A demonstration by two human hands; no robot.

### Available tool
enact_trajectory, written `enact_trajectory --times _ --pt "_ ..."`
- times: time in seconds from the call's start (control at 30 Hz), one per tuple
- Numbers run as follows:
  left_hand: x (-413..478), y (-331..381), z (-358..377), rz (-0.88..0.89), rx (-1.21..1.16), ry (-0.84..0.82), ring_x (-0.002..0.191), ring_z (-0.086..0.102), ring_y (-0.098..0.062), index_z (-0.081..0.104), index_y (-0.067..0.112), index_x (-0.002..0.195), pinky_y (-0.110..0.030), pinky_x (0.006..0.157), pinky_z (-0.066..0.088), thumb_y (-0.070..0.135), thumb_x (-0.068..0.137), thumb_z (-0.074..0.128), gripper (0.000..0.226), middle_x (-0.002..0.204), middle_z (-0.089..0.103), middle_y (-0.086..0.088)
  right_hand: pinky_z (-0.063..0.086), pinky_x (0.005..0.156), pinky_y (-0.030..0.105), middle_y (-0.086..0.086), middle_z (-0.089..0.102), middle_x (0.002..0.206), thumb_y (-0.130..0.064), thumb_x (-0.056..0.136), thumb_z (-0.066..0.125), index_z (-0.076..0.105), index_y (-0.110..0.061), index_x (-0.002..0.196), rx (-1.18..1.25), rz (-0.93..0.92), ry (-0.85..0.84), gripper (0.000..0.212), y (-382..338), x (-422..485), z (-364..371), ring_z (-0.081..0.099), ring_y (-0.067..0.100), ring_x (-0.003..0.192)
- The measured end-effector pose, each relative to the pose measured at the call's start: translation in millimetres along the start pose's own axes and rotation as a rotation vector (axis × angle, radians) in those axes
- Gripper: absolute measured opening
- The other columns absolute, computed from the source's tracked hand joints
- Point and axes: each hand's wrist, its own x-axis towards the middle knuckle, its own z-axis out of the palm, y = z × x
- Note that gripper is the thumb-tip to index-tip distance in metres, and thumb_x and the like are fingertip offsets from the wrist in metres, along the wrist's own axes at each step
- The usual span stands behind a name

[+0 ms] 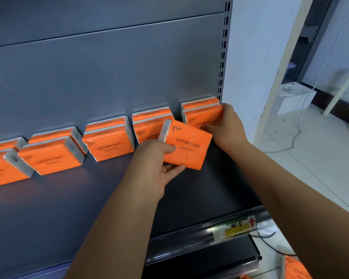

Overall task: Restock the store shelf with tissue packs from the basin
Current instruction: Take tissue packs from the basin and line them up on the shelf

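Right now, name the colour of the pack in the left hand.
The plastic-wrapped tissue pack is orange with black lettering; head view.

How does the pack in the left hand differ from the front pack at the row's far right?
The held pack is tilted; the far-right pack stands level on the shelf. The left hand holds the held pack's lower left corner; the right hand holds the far-right pack's right end. The held pack's label shows whole; the far-right pack's is partly covered. Both are orange.
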Motion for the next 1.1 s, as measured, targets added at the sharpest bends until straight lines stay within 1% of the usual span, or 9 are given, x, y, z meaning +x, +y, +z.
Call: enact_trajectory --times 0.23,0.37,0.47,0.57,0.67,0.73,0.87,1.0,1.1 --pt "1.1 -4.8 5.0 -0.002 0.008 0.003 0.106 0.065 -0.033 0.059 0.018 0.128 -0.046 0.073 0.061 -0.003 0.091 0.064 0.043 0.119 0.067 -0.013 0.035 0.062 0.019 -0.007 0.059 0.103 -0.019 0.088 0.072 0.048 -0.021 0.117 -0.010 0.084 -0.016 0.037 3.0 -3.3 -2.8 0.057 0.014 0.092" --pt "2.2 -7.7 8.7 0.003 0.017 0.004 0.105 0.066 -0.032 0.058 0.017 0.129 -0.045 0.071 0.062 -0.002 0.091 0.064 0.043 0.118 0.068 -0.013 0.040 0.064 0.024 -0.006 0.060 0.104 -0.021 0.090 0.071 0.048 -0.020 0.115 -0.043 0.107 -0.018 0.034 2.9 -3.6 -2.3 0.059 0.016 0.093" --pt "1.7 -10.1 12.1 0.012 0.010 -0.014 0.103 0.067 -0.031 0.057 0.017 0.130 -0.046 0.072 0.062 -0.003 0.092 0.064 0.044 0.116 0.068 -0.012 0.042 0.077 0.028 0.000 0.059 0.114 -0.022 0.089 0.076 0.047 -0.015 0.133 0.003 0.137 -0.025 0.053 -0.5 -6.5 -5.3 0.061 0.019 0.103" --pt "1.9 -12.8 16.7 0.048 -0.037 -0.048 0.103 0.069 -0.031 0.061 0.016 0.126 -0.045 0.076 0.063 -0.003 0.092 0.061 0.039 0.116 0.070 -0.011 0.043 0.086 0.032 0.008 0.054 0.141 -0.029 0.088 0.076 0.036 -0.013 0.152 0.105 0.241 0.037 0.077 -5.6 -9.4 -14.9 0.059 0.026 0.122" --pt "7.7 -19.8 25.3 0.131 -0.094 -0.047 0.106 0.070 -0.031 0.063 0.015 0.121 -0.044 0.077 0.064 -0.003 0.091 0.060 0.035 0.119 0.071 -0.009 0.047 0.078 0.035 0.012 0.067 0.114 -0.029 0.090 0.061 0.057 -0.007 0.131 0.208 0.322 0.152 0.047 -7.9 -15.7 -26.1 0.063 0.016 0.090" --pt "11.4 -26.4 34.5 0.184 -0.084 -0.047 0.108 0.070 -0.031 0.060 0.015 0.119 -0.043 0.078 0.064 -0.002 0.093 0.060 0.031 0.122 0.069 -0.008 0.054 0.072 0.042 0.020 0.072 0.097 -0.028 0.083 0.052 0.063 0.003 0.107 0.307 0.367 0.175 0.041 -9.1 -21.4 -29.1 0.064 0.023 0.074" --pt "22.7 -42.6 46.7 0.285 0.166 -0.056 0.109 0.066 -0.019 0.055 0.023 0.119 -0.040 0.085 0.062 0.008 0.099 0.060 0.026 0.121 0.064 -0.002 0.057 0.080 0.065 0.012 0.062 0.078 -0.033 0.076 0.041 0.055 -0.012 0.075 0.394 0.427 0.221 0.026 -9.0 -37.0 -28.7 0.067 0.038 0.078" --pt "37.1 -57.0 49.2 0.602 0.640 0.116 0.097 0.061 -0.014 0.064 0.028 0.116 -0.024 0.077 0.046 0.023 0.096 0.066 0.021 0.122 0.056 -0.002 0.056 0.088 0.063 0.009 0.060 0.077 -0.036 0.077 0.038 0.055 -0.015 0.070 0.457 0.488 0.293 0.027 -12.6 -50.4 -31.8 0.067 0.041 0.090" --pt "41.0 -59.3 51.8 0.664 0.848 0.213 0.103 0.056 -0.022 0.067 0.023 0.123 -0.026 0.083 0.039 0.025 0.096 0.066 0.026 0.121 0.047 -0.006 0.056 0.089 0.061 0.006 0.058 0.075 -0.038 0.082 0.039 0.051 -0.015 0.069 0.456 0.471 0.307 0.029 -17.9 -54.1 -32.0 0.064 0.039 0.087"
